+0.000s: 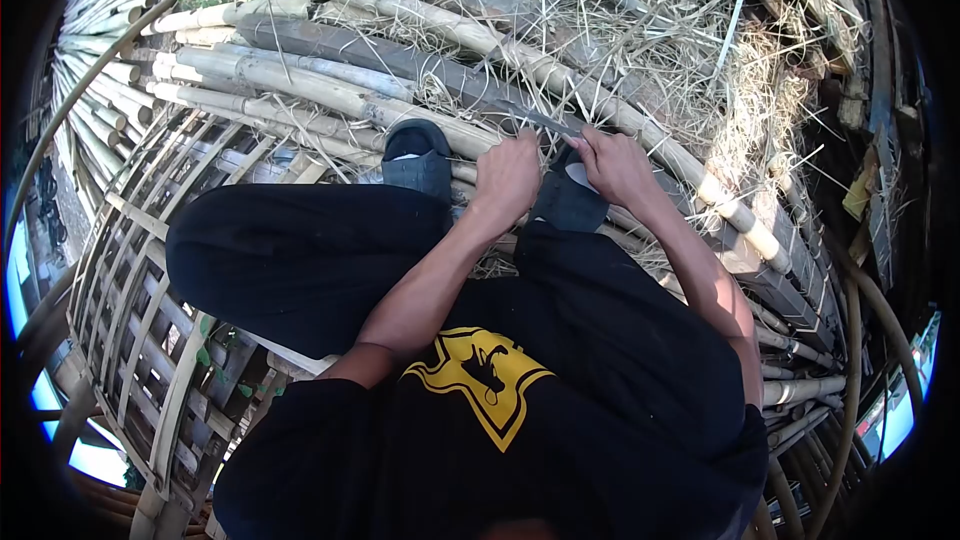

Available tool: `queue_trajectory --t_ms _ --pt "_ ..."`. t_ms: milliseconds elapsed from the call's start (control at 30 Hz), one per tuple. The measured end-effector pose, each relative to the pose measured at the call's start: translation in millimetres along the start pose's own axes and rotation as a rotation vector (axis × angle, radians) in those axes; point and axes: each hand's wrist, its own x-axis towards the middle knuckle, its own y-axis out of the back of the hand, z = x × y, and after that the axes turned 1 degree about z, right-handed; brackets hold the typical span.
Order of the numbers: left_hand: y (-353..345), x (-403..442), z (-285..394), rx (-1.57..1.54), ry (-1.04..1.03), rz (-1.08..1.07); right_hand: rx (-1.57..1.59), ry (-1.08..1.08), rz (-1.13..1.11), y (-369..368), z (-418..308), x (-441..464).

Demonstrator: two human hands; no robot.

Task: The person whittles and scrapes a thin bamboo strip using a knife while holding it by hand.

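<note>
My left hand [508,175] is closed in a fist above the gap between my feet; what it holds is hidden under the fingers. Close by on the right, my right hand [614,168] grips a flat grey blade that looks like a knife [548,121]. From the right fingers the blade points to the upper left, passing just beyond the left knuckles. Its handle is covered by the hand. Below the hands are my dark shoes, the left shoe [418,168] and the right shoe [572,202], resting on bamboo poles.
Long bamboo poles [345,90] lie side by side in front of me. Loose straw and shavings [755,90] heap at the upper right. A woven bamboo lattice [150,340] stands at my left, and stacked pole ends [105,70] fill the upper left.
</note>
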Motion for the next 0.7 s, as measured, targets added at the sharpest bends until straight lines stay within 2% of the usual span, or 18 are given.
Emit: queue_trajectory --t_ms 267,333,367,433,467,533,567,633,667,700 --pt "3 1 1 -0.007 0.003 0.008 -0.169 0.049 0.002 14 11 10" --pt "6 -10 -4 -0.005 -0.013 0.036 -0.113 -0.322 0.151 27 74 25" --pt "8 -21 -7 -0.012 0.005 0.003 -0.219 -0.446 0.239 45 128 21" --pt "17 -22 -13 0.005 0.025 -0.019 -0.151 -0.672 0.373 106 160 -6" --pt "17 -21 -12 0.013 0.045 -0.034 -0.110 -0.638 0.481 122 191 -18" --pt "12 -12 -7 0.004 0.045 -0.053 -0.027 -0.691 0.614 151 165 -30" --pt "9 -9 -2 -0.111 0.032 -0.045 -0.026 -0.681 0.696 154 160 -34" --pt "5 -9 4 -0.234 0.041 -0.043 0.202 -0.601 0.635 135 158 -32" --pt "8 -8 6 -0.357 0.067 -0.080 0.216 -0.561 0.602 116 154 -27" --pt "11 -5 5 -0.474 0.089 -0.109 0.325 -0.501 0.516 102 123 -22"
